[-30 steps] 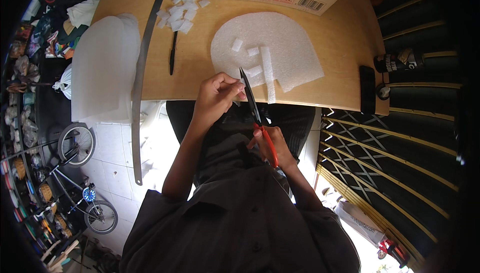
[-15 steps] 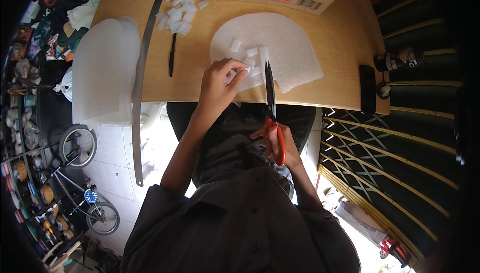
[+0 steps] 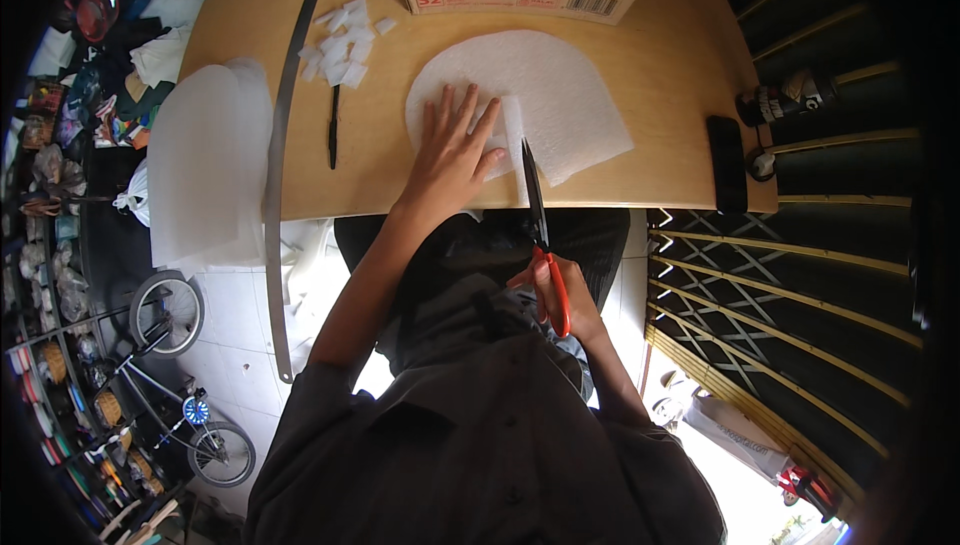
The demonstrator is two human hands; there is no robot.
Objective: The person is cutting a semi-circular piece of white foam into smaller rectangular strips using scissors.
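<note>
Foam (image 3: 575,110) looks light, soft, tearable; best held by its edge. Left hand (image 3: 450,165) lies splayed on it, pinching nothing visible; right hand (image 3: 577,297) grips scissors (image 3: 538,207).

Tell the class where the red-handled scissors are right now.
In the head view, the scissors are just right of centre in the right hand, tips pointing up the picture, beside the narrow white strip.

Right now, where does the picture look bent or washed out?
Head view: the long metal strip and folding gate look curved by the wide lens; the ground at lower right glares white; the dark shirt loses detail; the scissors look fairly sharp.
</note>
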